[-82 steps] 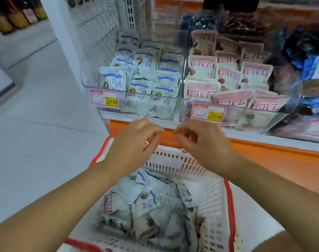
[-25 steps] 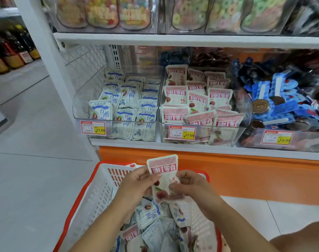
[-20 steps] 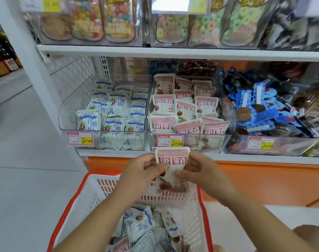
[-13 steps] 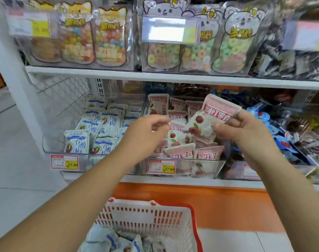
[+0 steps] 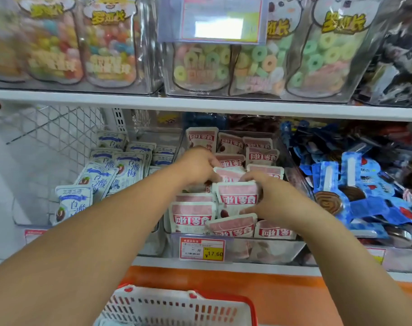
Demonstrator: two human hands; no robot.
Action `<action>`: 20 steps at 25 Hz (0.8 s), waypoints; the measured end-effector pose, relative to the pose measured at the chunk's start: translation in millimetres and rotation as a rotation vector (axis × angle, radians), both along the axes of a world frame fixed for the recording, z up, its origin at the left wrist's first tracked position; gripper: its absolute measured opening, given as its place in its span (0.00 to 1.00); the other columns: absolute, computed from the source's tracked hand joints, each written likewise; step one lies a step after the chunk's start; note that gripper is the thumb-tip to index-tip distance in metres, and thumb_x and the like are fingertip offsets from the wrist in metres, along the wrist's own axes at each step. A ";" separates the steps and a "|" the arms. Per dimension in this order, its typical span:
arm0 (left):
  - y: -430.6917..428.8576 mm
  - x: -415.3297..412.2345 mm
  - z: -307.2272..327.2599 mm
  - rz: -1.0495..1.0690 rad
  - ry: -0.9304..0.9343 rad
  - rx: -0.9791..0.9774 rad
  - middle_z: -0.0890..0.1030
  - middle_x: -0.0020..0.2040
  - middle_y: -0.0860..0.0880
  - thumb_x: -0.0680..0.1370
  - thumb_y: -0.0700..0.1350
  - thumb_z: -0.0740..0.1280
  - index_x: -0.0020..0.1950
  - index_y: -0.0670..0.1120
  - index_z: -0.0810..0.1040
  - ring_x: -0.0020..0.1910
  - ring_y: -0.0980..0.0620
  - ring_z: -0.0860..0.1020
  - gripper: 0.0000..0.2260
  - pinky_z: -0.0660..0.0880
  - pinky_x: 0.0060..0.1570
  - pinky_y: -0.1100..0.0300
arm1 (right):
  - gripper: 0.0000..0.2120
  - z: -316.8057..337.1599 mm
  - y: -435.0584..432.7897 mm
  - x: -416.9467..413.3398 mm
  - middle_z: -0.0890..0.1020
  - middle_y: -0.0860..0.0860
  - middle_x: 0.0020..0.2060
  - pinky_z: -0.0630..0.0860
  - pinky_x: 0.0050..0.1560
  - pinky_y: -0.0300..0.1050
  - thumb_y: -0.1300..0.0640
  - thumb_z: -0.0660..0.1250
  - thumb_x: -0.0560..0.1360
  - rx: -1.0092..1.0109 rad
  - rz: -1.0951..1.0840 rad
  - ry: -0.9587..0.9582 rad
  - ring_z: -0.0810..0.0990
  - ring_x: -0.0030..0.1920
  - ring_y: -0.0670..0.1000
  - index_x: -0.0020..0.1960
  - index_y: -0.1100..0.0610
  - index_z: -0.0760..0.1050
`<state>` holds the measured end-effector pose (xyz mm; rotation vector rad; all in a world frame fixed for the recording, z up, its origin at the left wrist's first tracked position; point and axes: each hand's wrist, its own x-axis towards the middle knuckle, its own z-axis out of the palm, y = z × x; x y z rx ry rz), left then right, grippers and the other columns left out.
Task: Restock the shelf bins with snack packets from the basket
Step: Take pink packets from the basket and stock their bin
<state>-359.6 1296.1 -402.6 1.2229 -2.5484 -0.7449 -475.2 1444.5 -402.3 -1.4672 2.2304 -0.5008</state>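
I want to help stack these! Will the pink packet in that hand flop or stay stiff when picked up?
Probably floppy: the pink packet is a thin soft pouch, and other packets in the bin lean and sag. Likely light, since the right hand pinches it by one side. Its smooth skin may slip.

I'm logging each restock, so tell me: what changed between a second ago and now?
The pink packet went up from above the basket into the middle bin, among the other pink ones. The right hand grips its right edge there. The left hand no longer holds it and rests among the packets just behind. The blue-and-white packets in the left bin lie as before.
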 end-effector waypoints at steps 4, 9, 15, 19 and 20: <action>-6.4 -0.8 -0.6 0.101 0.132 0.015 0.79 0.47 0.53 0.73 0.44 0.74 0.54 0.48 0.80 0.48 0.52 0.78 0.11 0.76 0.49 0.58 | 0.30 -2.9 -4.7 -2.8 0.75 0.49 0.65 0.75 0.52 0.44 0.41 0.68 0.75 -0.001 -0.045 0.063 0.76 0.56 0.51 0.74 0.43 0.63; -2.2 1.7 -5.6 0.074 0.119 -0.022 0.80 0.50 0.50 0.73 0.44 0.74 0.57 0.48 0.80 0.49 0.51 0.78 0.14 0.74 0.48 0.60 | 0.33 -8.8 -13.1 -2.0 0.76 0.48 0.64 0.75 0.51 0.48 0.32 0.66 0.71 0.151 -0.101 0.298 0.77 0.59 0.53 0.71 0.44 0.65; 15.2 12.3 0.5 -0.001 0.112 -0.056 0.79 0.61 0.48 0.75 0.44 0.72 0.71 0.49 0.71 0.53 0.53 0.76 0.25 0.73 0.55 0.60 | 0.25 -8.2 -15.9 3.0 0.79 0.51 0.48 0.71 0.38 0.45 0.37 0.72 0.69 0.120 -0.153 0.160 0.79 0.48 0.54 0.53 0.53 0.68; 48.5 47.1 6.3 -0.001 0.281 -0.196 0.75 0.64 0.53 0.78 0.43 0.68 0.69 0.54 0.73 0.58 0.57 0.76 0.19 0.72 0.57 0.64 | 0.22 -2.4 -2.4 1.6 0.79 0.47 0.42 0.78 0.45 0.48 0.41 0.74 0.69 -0.026 -0.181 0.007 0.80 0.42 0.49 0.54 0.51 0.70; 60.3 63.0 6.1 0.001 0.345 -0.224 0.76 0.61 0.55 0.78 0.43 0.67 0.67 0.55 0.75 0.55 0.61 0.76 0.18 0.73 0.57 0.65 | 0.21 -0.3 3.6 2.6 0.80 0.46 0.42 0.79 0.45 0.48 0.40 0.74 0.69 -0.099 -0.202 -0.015 0.80 0.40 0.48 0.55 0.50 0.71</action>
